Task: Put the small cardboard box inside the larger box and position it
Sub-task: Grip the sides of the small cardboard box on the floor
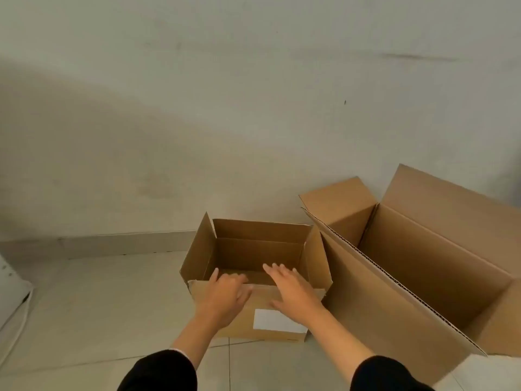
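Crouching over a tiled floor, we face a pale wall with a low skirting strip along its base. At the far left a white object pokes into view, cut off by the edge so that we cannot tell what it is. Just to the right of the small box stands the big box, its near long flap leaning toward the small one and touching or almost touching its right flap; that raised flap stands between the two openings.

Our sleeves are dark and run out of the bottom edge. The big box's right part is cut off by the edge, and its floor is mostly hidden behind its own near wall. The white label on the small box's front is blurred, with no print we can read.

The small box sits on the floor, outside the big box, with all flaps up and nothing visible inside; part of its bottom is covered by our hands. The big box also shows only bare cardboard inside.

Our left hand curls over the near rim of the small box, fingers hooked on the front edge. Our right hand is spread flat, fingers loose, resting over the same rim and gripping nothing.
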Motion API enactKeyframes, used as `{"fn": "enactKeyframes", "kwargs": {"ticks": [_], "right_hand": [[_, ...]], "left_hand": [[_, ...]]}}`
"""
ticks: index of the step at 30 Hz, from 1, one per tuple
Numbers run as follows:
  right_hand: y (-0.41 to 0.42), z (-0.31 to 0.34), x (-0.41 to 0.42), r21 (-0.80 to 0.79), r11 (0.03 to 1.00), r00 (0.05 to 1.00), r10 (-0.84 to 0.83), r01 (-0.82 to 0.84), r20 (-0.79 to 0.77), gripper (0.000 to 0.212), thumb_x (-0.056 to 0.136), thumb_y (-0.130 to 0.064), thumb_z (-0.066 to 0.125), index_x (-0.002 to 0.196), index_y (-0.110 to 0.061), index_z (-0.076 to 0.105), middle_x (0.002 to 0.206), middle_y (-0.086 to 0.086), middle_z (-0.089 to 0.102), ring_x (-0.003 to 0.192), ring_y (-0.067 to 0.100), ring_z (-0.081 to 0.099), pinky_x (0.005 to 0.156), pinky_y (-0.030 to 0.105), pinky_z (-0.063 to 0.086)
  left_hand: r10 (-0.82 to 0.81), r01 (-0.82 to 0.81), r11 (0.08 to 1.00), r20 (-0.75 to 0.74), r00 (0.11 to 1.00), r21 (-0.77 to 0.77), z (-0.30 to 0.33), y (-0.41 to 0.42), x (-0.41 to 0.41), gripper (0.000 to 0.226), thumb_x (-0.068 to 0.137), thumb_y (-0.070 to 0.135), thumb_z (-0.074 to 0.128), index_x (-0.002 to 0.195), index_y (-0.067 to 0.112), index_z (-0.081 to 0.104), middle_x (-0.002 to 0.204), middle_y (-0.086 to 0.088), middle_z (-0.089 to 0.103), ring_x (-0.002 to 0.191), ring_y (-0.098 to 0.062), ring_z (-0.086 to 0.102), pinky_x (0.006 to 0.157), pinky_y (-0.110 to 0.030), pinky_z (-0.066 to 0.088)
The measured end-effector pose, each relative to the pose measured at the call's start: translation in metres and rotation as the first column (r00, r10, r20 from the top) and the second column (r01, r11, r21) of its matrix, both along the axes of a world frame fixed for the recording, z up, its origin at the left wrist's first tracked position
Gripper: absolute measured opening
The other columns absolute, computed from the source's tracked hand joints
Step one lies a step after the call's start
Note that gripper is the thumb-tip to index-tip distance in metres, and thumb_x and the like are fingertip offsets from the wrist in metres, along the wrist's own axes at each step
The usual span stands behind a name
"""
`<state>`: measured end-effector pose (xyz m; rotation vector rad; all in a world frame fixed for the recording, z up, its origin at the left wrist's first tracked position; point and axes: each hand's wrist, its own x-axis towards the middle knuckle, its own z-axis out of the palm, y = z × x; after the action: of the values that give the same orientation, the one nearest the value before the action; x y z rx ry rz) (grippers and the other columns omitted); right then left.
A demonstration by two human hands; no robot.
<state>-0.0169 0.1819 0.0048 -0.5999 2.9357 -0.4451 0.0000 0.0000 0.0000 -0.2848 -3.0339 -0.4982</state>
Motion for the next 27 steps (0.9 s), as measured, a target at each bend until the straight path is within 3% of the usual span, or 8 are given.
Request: {"fn": "enactKeyframes", "kwargs": {"ticks": [2, 5, 7, 9, 14, 17, 20, 27], "right_hand": [[0.002, 0.003, 0.007, 0.078, 0.997, 0.999, -0.024, 0.021, 0.031, 0.059, 0.092, 0.004, 0.051, 0.142, -0.023, 0.037, 0.136, 0.01, 0.054, 0.123, 0.029, 0.053, 0.096, 0.037, 0.047], [0.003, 0.004, 0.017, 0.212, 0.977, 0.996, 0.01, -0.028, 0.084, 0.043, 0.087, 0.016, 0.041, 0.113, -0.014, 0.056, 0.092, 0.011, 0.064, 0.09, 0.03, 0.064, 0.062, 0.033, 0.046], [0.003, 0.009, 0.024, 0.192, 0.98, 0.994, 0.035, -0.055, 0.108, 0.032, 0.088, 0.013, 0.041, 0.091, -0.016, 0.055, 0.077, 0.006, 0.056, 0.081, 0.028, 0.061, 0.054, 0.029, 0.039], [0.003, 0.011, 0.032, 0.155, 0.984, 0.989, 0.062, -0.083, 0.138, 0.025, 0.092, 0.006, 0.044, 0.088, -0.014, 0.059, 0.084, 0.01, 0.062, 0.079, 0.026, 0.06, 0.058, 0.029, 0.041], [0.005, 0.012, 0.059, 0.111, 0.98, 0.953, 0.131, -0.167, 0.274, 0.037, 0.09, -0.001, 0.047, 0.062, -0.025, 0.048, 0.065, -0.003, 0.049, 0.058, 0.011, 0.044, 0.049, 0.022, 0.032], [0.009, 0.014, 0.071, 0.07, 0.973, 0.921, 0.185, -0.221, 0.344, 0.015, 0.091, -0.009, 0.055, 0.096, -0.016, 0.068, 0.091, 0.005, 0.066, 0.075, 0.014, 0.055, 0.056, 0.019, 0.039], [0.014, 0.022, 0.075, -0.048, 0.974, 0.892, 0.222, -0.221, 0.393, 0.03, 0.09, -0.019, 0.063, 0.12, -0.019, 0.063, 0.119, -0.001, 0.065, 0.104, 0.012, 0.06, 0.087, 0.026, 0.051], [0.042, 0.036, 0.063, -0.233, 0.97, 0.953, 0.134, -0.07, 0.273, 0.033, 0.09, -0.038, 0.06, 0.123, -0.032, 0.06, 0.123, -0.009, 0.065, 0.115, 0.003, 0.055, 0.101, 0.027, 0.045]], "left_hand": [[-0.032, 0.035, 0.997, 0.039, 0.999, -0.074, 0.0, -0.003, 0.005, 0.034, 0.097, 0.038, 0.045, 0.126, 0.025, 0.056, 0.126, 0.006, 0.064, 0.117, -0.014, 0.059, 0.107, -0.035, 0.038], [-0.044, 0.049, 0.986, 0.034, 0.998, -0.159, 0.003, -0.007, 0.012, 0.02, 0.097, 0.019, 0.051, 0.114, 0.02, 0.06, 0.113, 0.001, 0.066, 0.099, -0.017, 0.065, 0.069, -0.024, 0.045], [-0.039, 0.051, 0.984, 0.076, 0.996, -0.171, 0.007, -0.008, 0.017, 0.018, 0.096, 0.016, 0.051, 0.11, 0.019, 0.062, 0.111, 0.0, 0.067, 0.097, -0.018, 0.065, 0.071, -0.026, 0.048], [-0.054, 0.084, 0.979, 0.161, 0.985, -0.184, 0.012, -0.008, 0.025, 0.021, 0.095, 0.012, 0.052, 0.111, 0.017, 0.064, 0.113, -0.003, 0.068, 0.1, -0.02, 0.065, 0.081, -0.029, 0.053], [-0.136, 0.229, 0.946, 0.362, 0.922, -0.229, 0.029, -0.005, 0.048, 0.029, 0.091, 0.0, 0.055, 0.118, 0.01, 0.064, 0.118, -0.012, 0.067, 0.106, -0.029, 0.065, 0.089, -0.038, 0.055], [-0.173, 0.29, 0.938, 0.471, 0.865, -0.188, 0.034, -0.003, 0.062, 0.027, 0.089, 0.003, 0.06, 0.116, 0.009, 0.065, 0.116, -0.012, 0.068, 0.105, -0.029, 0.065, 0.09, -0.038, 0.055], [-0.218, 0.314, 0.945, 0.538, 0.814, -0.093, 0.037, -0.006, 0.07, 0.021, 0.089, 0.008, 0.062, 0.109, 0.009, 0.067, 0.113, -0.011, 0.069, 0.104, -0.026, 0.065, 0.087, -0.035, 0.052], [-0.241, 0.246, 0.968, 0.449, 0.86, 0.049, 0.04, -0.028, 0.068, 0.018, 0.093, 0.019, 0.057, 0.108, 0.017, 0.066, 0.108, -0.004, 0.072, 0.098, -0.015, 0.066, 0.088, -0.028, 0.053]]}}
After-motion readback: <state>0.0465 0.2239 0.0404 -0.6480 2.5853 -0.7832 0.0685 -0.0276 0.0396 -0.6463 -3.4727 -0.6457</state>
